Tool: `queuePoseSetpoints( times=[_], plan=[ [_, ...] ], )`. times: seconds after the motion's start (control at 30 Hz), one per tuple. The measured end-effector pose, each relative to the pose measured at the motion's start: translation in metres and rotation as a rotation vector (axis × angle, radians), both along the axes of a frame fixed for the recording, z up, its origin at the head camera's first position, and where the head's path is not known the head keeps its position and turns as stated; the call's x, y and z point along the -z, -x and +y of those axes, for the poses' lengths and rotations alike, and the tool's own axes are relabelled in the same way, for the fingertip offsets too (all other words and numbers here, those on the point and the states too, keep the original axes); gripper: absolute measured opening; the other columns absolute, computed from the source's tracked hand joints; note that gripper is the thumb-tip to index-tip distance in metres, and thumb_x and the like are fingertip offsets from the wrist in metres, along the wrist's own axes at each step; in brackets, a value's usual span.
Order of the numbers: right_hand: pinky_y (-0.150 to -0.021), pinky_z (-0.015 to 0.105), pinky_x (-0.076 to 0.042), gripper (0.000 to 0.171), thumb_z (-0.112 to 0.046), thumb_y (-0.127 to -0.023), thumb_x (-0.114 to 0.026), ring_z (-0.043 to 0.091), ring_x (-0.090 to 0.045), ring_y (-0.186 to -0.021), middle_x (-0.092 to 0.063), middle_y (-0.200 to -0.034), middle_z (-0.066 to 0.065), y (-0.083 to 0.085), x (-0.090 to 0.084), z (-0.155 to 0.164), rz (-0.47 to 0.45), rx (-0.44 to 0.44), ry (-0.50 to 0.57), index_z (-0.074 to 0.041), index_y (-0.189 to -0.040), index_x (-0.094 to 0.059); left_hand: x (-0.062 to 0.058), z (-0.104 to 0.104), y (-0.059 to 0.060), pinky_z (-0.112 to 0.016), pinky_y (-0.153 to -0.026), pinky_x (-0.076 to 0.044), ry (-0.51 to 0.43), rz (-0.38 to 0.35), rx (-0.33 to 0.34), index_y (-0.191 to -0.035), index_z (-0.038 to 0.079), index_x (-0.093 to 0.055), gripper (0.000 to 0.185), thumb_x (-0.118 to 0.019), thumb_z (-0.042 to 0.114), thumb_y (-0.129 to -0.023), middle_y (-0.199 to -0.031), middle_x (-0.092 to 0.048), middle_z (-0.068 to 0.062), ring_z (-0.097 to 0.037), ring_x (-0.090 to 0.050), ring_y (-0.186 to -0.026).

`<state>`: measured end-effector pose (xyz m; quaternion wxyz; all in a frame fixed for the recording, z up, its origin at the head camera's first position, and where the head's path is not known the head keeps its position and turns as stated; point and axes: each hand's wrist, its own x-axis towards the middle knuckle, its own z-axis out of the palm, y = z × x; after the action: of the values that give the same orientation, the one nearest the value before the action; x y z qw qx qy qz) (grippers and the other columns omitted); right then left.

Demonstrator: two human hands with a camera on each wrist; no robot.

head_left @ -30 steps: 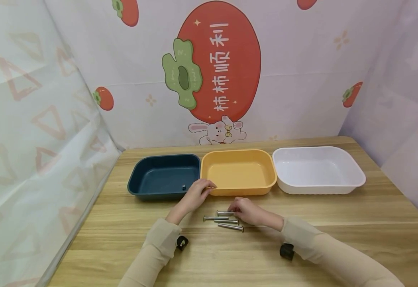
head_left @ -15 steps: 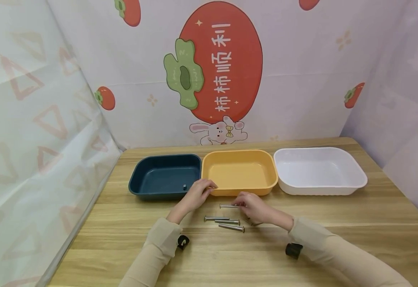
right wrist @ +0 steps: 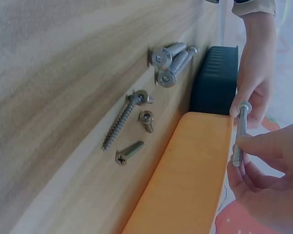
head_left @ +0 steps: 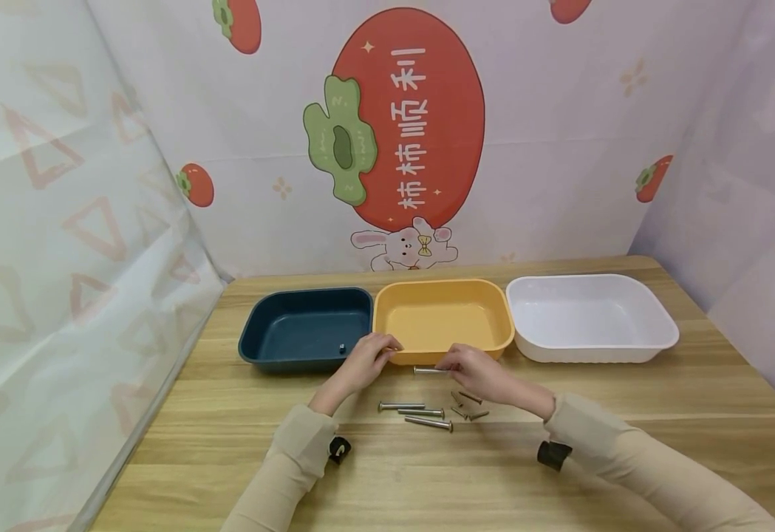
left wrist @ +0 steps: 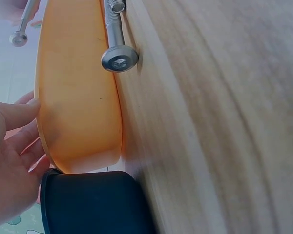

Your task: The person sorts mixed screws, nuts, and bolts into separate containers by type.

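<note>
My right hand (head_left: 480, 372) pinches a long silver bolt (head_left: 430, 370) near its threaded end, just in front of the yellow tray (head_left: 443, 321). The bolt lies almost level, its round head pointing left. In the right wrist view, thumb and fingertips close on the bolt's thread (right wrist: 237, 158). My left hand (head_left: 363, 360) holds the near left rim of the yellow tray, with the thumb against it in the left wrist view. Three more long bolts (head_left: 420, 412) lie on the table between the hands. Beside them several small screws (right wrist: 121, 122) are scattered below my right hand.
A dark blue tray (head_left: 301, 325) stands left of the yellow one, with a small metal piece (head_left: 342, 348) inside. To the right is a white tray (head_left: 589, 314). All three trays stand in a row along the back of the wooden table (head_left: 427, 488).
My right hand has lifted one long bolt off the group and carried it up and toward the yellow tray. The small screws beneath have come into view. My left hand stays put.
</note>
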<state>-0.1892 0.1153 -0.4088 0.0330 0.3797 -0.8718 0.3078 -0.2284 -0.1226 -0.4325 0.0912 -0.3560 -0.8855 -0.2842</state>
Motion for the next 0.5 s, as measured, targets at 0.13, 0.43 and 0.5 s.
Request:
queuePoseSetpoints(
  times=[0.13, 0.43, 0.5],
  plan=[
    [-0.064, 0.022, -0.047, 0.017, 0.009, -0.076, -0.059, 0.014, -0.055, -0.074, -0.060, -0.081, 0.006, 0.003, -0.004, 0.002, 0.025, 0.011, -0.006, 0.002, -0.090, -0.066, 0.000, 0.000, 0.000, -0.033, -0.076, -0.043, 0.005, -0.010, -0.007, -0.091, 0.006, -0.062, 0.010, -0.055, 0.002, -0.085, -0.090, -0.062, -0.004, -0.019, -0.055, -0.086],
    [-0.060, 0.021, -0.045, 0.016, 0.010, -0.075, -0.060, 0.013, -0.053, -0.070, -0.059, -0.081, 0.007, 0.012, -0.010, 0.008, 0.042, 0.024, -0.008, 0.003, -0.089, -0.066, 0.000, 0.000, -0.001, -0.034, -0.077, -0.043, 0.009, -0.026, -0.013, -0.091, 0.007, -0.062, 0.010, -0.055, 0.002, -0.085, -0.090, -0.062, -0.003, -0.019, -0.054, -0.086],
    [-0.059, 0.021, -0.045, 0.016, 0.009, -0.075, -0.060, 0.012, -0.053, -0.070, -0.059, -0.081, 0.007, 0.014, -0.011, 0.009, 0.040, 0.030, -0.019, 0.003, -0.089, -0.066, -0.001, 0.000, -0.001, -0.033, -0.077, -0.043, 0.010, -0.020, -0.011, -0.091, 0.007, -0.062, 0.010, -0.055, 0.002, -0.085, -0.089, -0.062, -0.003, -0.019, -0.054, -0.086]
  ],
)
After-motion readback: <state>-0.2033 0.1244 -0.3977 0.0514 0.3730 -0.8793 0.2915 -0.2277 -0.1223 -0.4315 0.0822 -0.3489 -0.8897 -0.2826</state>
